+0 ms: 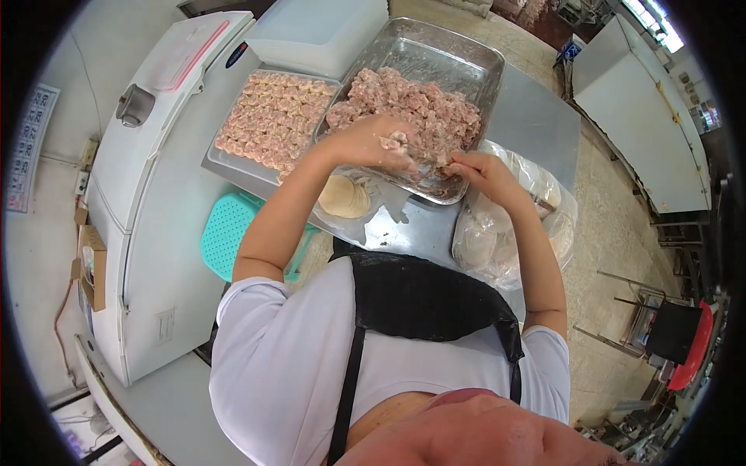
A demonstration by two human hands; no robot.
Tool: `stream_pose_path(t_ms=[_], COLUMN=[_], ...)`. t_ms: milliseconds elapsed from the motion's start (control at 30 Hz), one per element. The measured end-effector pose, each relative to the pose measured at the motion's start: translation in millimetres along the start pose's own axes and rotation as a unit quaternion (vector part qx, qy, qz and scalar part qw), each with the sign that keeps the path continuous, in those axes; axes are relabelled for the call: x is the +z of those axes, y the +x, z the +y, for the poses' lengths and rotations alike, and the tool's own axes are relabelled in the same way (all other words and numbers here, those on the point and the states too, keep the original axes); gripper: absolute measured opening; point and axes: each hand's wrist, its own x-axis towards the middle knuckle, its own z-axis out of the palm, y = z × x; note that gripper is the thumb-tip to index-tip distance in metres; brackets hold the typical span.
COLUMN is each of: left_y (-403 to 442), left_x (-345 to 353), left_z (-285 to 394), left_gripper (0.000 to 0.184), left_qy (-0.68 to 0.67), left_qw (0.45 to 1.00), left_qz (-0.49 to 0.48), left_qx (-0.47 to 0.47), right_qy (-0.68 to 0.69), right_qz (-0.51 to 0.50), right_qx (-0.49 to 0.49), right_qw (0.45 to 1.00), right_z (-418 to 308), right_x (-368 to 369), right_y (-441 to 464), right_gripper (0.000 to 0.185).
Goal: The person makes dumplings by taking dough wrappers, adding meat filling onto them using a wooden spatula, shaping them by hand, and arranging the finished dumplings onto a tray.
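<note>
My left hand hovers over the near side of a metal tray, its fingers curled and smeared with pale raw mince. My right hand is at the tray's near right corner, fingertips pinched together against the mixture; what they grip is too small to make out. Ground meat fills much of the tray in a loose heap. Below my left wrist, a stack of round dough wrappers rests on the metal table. Many small filled dumplings stand in tight rows on a flat tray at the left.
A plastic bag holding pale round things lies right of the tray. Behind the dumplings sits a translucent white container. A white chest freezer flanks the table on the left, with a turquoise stool beside it.
</note>
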Motion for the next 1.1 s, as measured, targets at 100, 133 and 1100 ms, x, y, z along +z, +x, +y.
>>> stream_pose_path(t_ms=[100,133,1100], left_y=[2,4,-51], left_x=[16,22,-11], left_z=[-38,-56,-13], left_gripper=[0.032,0.035,0.041], left_qy=[-0.047,-0.073,-0.044], left_qw=[0.990,0.977,0.990], left_qz=[0.077,0.155,0.109], left_qx=[-0.107,-0.127,0.075], right_qy=[-0.228,-0.230,-0.295], right_qz=[0.068,0.066,0.138], right_qx=[0.080,0.074,0.011], right_qw=[0.968,0.968,0.946], right_z=[-18,-27,-129], right_x=[-11,-5,27], right_y=[-3,-5,-24], right_gripper=[0.025,0.025,0.026])
